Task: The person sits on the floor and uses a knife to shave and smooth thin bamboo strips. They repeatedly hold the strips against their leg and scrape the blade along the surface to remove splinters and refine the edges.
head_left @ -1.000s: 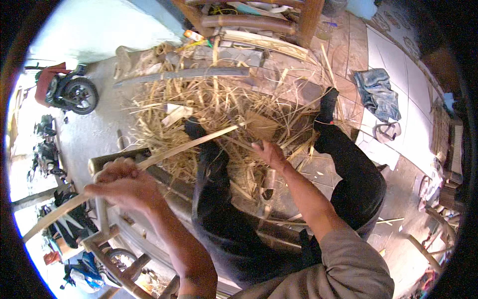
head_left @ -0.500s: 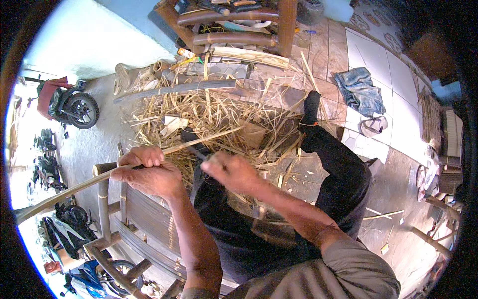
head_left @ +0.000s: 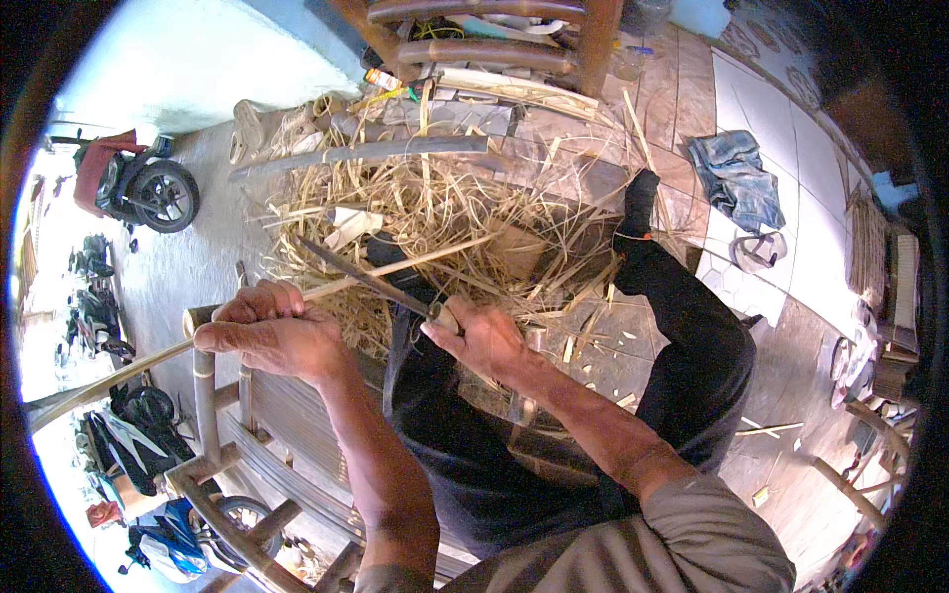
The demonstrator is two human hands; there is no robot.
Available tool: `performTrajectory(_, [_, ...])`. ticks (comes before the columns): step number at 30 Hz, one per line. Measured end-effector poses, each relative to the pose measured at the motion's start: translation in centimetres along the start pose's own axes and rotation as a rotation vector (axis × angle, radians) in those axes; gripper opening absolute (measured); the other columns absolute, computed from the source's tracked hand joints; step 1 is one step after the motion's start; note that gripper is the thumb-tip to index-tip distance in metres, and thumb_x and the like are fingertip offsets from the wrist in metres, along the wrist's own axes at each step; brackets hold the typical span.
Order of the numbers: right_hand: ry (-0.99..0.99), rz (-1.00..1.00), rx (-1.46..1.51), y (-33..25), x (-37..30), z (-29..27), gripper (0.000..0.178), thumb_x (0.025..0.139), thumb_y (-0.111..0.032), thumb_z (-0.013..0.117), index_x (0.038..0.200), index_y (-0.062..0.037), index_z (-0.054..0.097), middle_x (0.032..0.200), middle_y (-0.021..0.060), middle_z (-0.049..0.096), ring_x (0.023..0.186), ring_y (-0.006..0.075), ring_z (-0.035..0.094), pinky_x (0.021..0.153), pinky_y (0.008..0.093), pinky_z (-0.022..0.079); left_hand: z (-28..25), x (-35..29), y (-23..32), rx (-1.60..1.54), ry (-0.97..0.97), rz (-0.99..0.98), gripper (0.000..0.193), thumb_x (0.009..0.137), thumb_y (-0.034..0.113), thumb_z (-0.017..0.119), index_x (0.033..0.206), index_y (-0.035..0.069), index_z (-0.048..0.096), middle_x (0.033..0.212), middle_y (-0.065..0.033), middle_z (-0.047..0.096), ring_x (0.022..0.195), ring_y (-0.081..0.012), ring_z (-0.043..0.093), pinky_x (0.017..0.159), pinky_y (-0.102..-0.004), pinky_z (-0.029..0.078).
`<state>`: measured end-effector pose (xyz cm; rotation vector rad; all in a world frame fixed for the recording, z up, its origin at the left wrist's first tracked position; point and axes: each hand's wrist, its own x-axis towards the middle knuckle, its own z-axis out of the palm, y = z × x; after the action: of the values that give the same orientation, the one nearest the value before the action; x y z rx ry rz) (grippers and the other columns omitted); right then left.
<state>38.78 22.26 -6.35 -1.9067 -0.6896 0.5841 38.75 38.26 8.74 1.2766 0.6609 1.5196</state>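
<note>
My left hand (head_left: 272, 331) is closed around a long, pale bamboo strip (head_left: 435, 251). The strip slants from the lower left, through my fist, to above the heap of shavings. In my right hand (head_left: 484, 341) is a knife (head_left: 346, 265) with a long dark blade, my fingers wrapped around its pale round handle. The blade points up and left and crosses the strip just beyond my left hand; whether it touches the strip I cannot tell.
A heap of bamboo shavings (head_left: 425, 198) covers the floor around my feet. A slatted bamboo chair (head_left: 287, 435) stands at my left, another bamboo frame (head_left: 484, 54) ahead. Jeans cloth (head_left: 736, 178) and a sandal (head_left: 759, 252) lie to the right. Motorbikes (head_left: 163, 198) are at the left.
The knife, blurred and hard to see before, now shows plainly with its blade across the strip. My right hand has shifted slightly right, my left slightly left. The whole view has shifted a little.
</note>
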Motion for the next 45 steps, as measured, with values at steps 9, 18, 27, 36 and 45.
performTrajectory(9, [0.088, 0.267, -0.068, 14.7, 0.8, -0.5, 0.056, 0.092, -0.059, 0.051, 0.094, -0.0043, 0.064, 0.067, 0.0171, 0.063, 0.063, 0.0352, 0.064, 0.059, 0.0455, 0.052, -1.4, 0.9, -0.3, 0.06, 0.02, -0.023, 0.063, 0.091, 0.074, 0.031, 0.068, 0.016, 0.029, 0.055, 0.0009, 0.03, 0.045, -0.0104, 0.032, 0.039, -0.0228, 0.029])
performTrajectory(18, [-0.058, -0.145, 0.131, 0.1, 1.5, -1.1, 0.045, 0.092, -0.051, 0.056, 0.102, -0.007, 0.06, 0.079, 0.0213, 0.066, 0.076, 0.0432, 0.065, 0.07, 0.053, 0.052, 0.9, -1.3, -2.9, 0.177, 0.068, 0.179, 0.042, 0.103, 0.031, 0.036, 0.067, 0.01, 0.038, 0.066, -0.003, 0.04, 0.068, -0.0162, 0.044, 0.064, -0.0309, 0.044])
performTrajectory(27, [-0.155, -0.045, 0.011, 3.2, 2.1, -1.4, 0.046, 0.094, -0.052, 0.053, 0.093, -0.0058, 0.059, 0.066, 0.0152, 0.06, 0.057, 0.032, 0.063, 0.057, 0.044, 0.053, -1.6, -0.7, -4.2, -0.211, -0.036, 0.176, 0.027, 0.093, 0.03, 0.045, 0.087, 0.006, 0.057, 0.083, -0.0055, 0.056, 0.092, -0.0223, 0.055, 0.095, -0.0433, 0.044])
performTrajectory(36, [0.017, -0.021, -0.015, 9.1, 3.3, 1.9, 0.044, 0.094, -0.046, 0.057, 0.089, -0.0023, 0.059, 0.066, 0.0137, 0.062, 0.046, 0.029, 0.058, 0.043, 0.0431, 0.048, -2.9, 1.4, -5.3, -0.243, -0.006, 0.128, 0.024, 0.09, 0.027, 0.044, 0.08, 0.009, 0.056, 0.09, -0.0041, 0.058, 0.094, -0.0193, 0.055, 0.098, -0.0497, 0.043])
performTrajectory(45, [0.121, -0.062, -0.112, 17.0, 5.1, 4.0, 0.042, 0.097, -0.04, 0.055, 0.077, -0.003, 0.058, 0.054, 0.0059, 0.055, 0.037, 0.0157, 0.048, 0.031, 0.031, 0.041, -0.8, 1.2, -4.3, -0.162, 0.068, 0.134, 0.027, 0.089, 0.029, 0.045, 0.068, 0.013, 0.044, 0.078, -0.0056, 0.048, 0.084, -0.018, 0.05, 0.102, -0.0548, 0.041])
